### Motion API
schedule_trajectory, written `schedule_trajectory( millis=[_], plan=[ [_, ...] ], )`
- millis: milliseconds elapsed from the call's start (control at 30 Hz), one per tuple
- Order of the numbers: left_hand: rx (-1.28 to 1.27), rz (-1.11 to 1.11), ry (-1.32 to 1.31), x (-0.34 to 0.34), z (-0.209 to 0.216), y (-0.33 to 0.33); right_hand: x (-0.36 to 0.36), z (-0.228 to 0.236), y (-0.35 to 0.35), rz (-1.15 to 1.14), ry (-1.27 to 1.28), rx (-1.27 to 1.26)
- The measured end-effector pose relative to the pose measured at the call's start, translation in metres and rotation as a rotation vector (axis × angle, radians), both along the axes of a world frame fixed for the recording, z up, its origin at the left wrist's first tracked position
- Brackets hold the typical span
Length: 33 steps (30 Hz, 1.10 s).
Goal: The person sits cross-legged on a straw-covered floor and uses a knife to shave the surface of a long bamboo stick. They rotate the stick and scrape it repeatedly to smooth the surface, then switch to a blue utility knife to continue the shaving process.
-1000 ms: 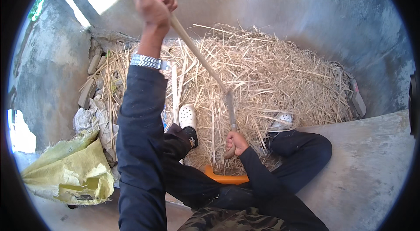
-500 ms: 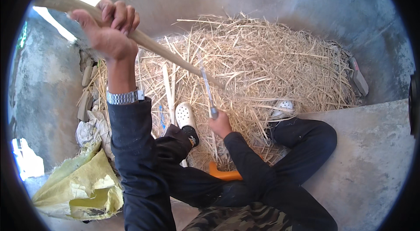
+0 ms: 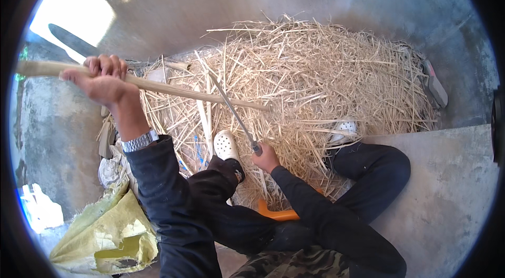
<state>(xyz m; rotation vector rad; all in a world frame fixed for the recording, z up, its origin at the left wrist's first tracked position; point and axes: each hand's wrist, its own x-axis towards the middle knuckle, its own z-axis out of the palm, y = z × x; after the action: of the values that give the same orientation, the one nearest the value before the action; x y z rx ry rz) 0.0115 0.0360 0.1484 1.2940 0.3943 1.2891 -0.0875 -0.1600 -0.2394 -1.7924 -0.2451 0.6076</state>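
Your left hand [image 3: 105, 86] has its fingers curled around the wooden stick [image 3: 173, 89], whose end lies over the straw [image 3: 331, 73]; your right hand's [image 3: 266, 158] fingers close around the knife [image 3: 238, 115], which crosses the stick. You seem to be trimming; the next stroke likely calls for a steady stick.

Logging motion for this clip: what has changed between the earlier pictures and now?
The left hand moved left and down in view, swinging the pale stick from a steep slant to nearly level. The right hand shifted slightly left; its bladed tool now leans up-left. Neither was let go. The straw heap, yellow sack and white shoes stayed in place.
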Motion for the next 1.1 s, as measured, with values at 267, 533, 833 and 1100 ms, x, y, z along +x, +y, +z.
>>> schedule_trajectory(
  millis=[267,533,833,1100],
  plan=[
    [-0.006,0.019,-0.030,-0.026,-0.019,0.044,-0.003,0.112,0.021,0.088,-0.003,0.012],
    [-0.018,-0.049,-0.076,-0.010,-0.009,0.014,0.016,0.041,0.002,-0.023,-0.092,-0.017],
    [0.044,-0.077,-0.064,-0.017,-0.002,-0.016,-0.009,0.059,0.029,-0.154,-0.148,0.231],
    [-0.098,0.014,-0.110,-0.044,-0.019,0.034,-0.003,0.091,0.016,0.082,-0.072,-0.012]
  ],
)
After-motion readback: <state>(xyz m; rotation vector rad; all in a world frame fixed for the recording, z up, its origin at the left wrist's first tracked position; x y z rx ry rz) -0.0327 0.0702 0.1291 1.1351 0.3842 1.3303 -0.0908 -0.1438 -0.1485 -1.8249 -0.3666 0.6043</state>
